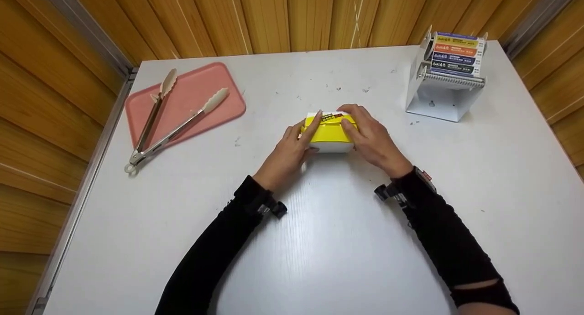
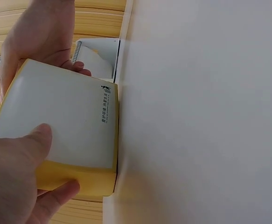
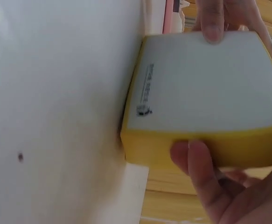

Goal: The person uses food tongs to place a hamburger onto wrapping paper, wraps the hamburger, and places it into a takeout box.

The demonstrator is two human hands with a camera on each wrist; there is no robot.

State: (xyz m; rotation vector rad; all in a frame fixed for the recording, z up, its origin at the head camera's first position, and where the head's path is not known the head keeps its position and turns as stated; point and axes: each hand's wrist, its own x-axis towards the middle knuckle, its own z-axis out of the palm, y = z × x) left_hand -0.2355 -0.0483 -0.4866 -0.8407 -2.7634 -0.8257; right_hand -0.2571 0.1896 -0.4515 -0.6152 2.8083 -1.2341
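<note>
A small yellow-and-white box (image 1: 329, 133) stands upright on the white table, held between both hands. Dark printing marks its top, and a line of small characters runs along its white side in both wrist views. From the left, the left hand (image 1: 292, 146) grips the box, its thumb (image 2: 41, 137) on the white face and other fingers on the yellow side. The right hand (image 1: 375, 139) holds the opposite end, with fingertips (image 3: 198, 156) against the yellow side. The box's underside and far face are hidden.
On the left, metal tongs (image 1: 175, 131) with pale tips lie open across a pink tray (image 1: 223, 80). At the back right stands a white metal holder (image 1: 422, 89) bearing several coloured, labelled strips (image 1: 456, 55). Wood-patterned panels (image 1: 310, 18) border the table (image 1: 319, 251).
</note>
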